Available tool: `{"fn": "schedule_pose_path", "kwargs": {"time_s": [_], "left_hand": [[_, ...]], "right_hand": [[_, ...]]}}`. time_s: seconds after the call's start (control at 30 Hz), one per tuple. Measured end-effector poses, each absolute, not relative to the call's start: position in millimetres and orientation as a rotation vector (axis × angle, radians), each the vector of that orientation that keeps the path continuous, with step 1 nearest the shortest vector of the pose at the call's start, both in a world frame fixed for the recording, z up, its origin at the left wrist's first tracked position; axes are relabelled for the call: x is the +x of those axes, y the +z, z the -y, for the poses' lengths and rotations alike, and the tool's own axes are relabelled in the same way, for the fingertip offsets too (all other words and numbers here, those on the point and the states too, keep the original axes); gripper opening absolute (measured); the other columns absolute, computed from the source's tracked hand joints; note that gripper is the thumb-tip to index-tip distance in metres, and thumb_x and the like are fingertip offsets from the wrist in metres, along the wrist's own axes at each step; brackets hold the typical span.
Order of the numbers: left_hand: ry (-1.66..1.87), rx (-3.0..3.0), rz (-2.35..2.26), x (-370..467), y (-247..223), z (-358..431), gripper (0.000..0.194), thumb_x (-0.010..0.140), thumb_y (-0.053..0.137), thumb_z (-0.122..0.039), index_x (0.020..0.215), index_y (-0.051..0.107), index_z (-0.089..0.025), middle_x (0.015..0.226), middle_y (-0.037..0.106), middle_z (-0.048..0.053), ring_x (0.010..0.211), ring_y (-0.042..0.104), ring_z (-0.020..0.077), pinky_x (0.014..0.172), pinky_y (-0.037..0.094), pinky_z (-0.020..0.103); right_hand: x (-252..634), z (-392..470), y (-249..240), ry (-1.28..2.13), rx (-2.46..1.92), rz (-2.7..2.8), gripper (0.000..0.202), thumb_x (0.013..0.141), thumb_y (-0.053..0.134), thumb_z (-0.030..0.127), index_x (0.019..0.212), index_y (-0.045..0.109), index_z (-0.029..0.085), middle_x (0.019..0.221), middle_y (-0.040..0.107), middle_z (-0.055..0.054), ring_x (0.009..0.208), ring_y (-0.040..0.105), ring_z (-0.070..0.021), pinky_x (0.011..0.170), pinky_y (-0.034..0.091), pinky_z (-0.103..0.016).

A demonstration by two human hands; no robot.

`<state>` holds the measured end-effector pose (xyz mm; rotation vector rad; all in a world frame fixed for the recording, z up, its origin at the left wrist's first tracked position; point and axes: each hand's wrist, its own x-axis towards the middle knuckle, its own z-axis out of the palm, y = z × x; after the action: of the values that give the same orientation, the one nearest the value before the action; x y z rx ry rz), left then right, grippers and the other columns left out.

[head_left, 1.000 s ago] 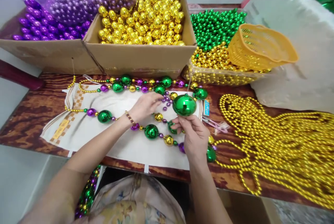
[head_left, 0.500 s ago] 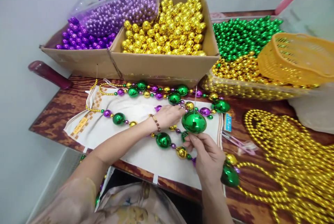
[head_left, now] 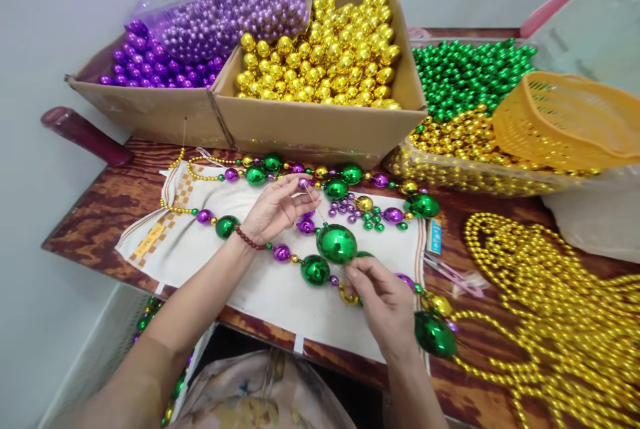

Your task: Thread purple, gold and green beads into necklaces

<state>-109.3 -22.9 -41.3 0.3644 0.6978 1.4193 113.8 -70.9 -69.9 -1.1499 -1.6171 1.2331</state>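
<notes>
A large shiny green bead (head_left: pixel 337 244) hangs tilted above the white cloth (head_left: pixel 270 289). A pale, thin thread or needle runs up from it, with a small green bead (head_left: pixel 325 225) at its top. My left hand (head_left: pixel 280 205) pinches the upper end of that thread. Below the large bead, the thumb and fingertips of my right hand (head_left: pixel 383 299) close on its lower end; what lies between them is partly hidden. Around my hands lies a strand of green, purple and gold beads (head_left: pixel 315 271). Small purple and green bead clusters (head_left: pixel 373 217) rest behind.
Cardboard boxes of gold beads (head_left: pixel 320 62) and purple beads (head_left: pixel 155 69) stand at the back. To the right are a tub of green and gold beads (head_left: pixel 470 75), a yellow basket (head_left: pixel 565 122), pink-handled scissors (head_left: pixel 457 277) and gold bead strings (head_left: pixel 565 322). A dark red bottle-like object (head_left: pixel 87 135) leans left.
My left hand has moved left and up, drawing the thread out. The large green bead and my right hand have shifted left, and a small green bead now shows atop the large one.
</notes>
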Motion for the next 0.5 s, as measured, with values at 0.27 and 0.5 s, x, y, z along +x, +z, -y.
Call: {"fn": "schedule_pose_path", "kwargs": {"time_s": [0.27,0.5], "left_hand": [[1.446,0.238,-0.730,-107.5,-39.3,24.3,0.004,0.090,0.068,-0.017,0.087,0.067,-0.014,0.082,0.070,0.003,0.080,0.072,0.0148,0.098,0.055,0.040],[1.482,0.216,-0.757,-103.9,-38.6,24.2,0.006,0.090,0.066,-0.014,0.084,0.065,-0.013,0.079,0.069,0.002,0.081,0.072,0.0156,0.100,0.054,0.042]], "right_hand": [[112.6,73.4,-72.6,1.231,-1.178,1.629,0.022,0.092,0.060,0.032,0.074,0.064,0.020,0.055,0.055,0.002,0.050,0.052,-0.0122,0.048,0.040,-0.022],[109.0,76.8,-77.0,1.240,-1.218,1.562,0.023,0.093,0.059,0.035,0.078,0.066,0.019,0.055,0.056,0.002,0.050,0.053,-0.0121,0.047,0.041,-0.022]]}}
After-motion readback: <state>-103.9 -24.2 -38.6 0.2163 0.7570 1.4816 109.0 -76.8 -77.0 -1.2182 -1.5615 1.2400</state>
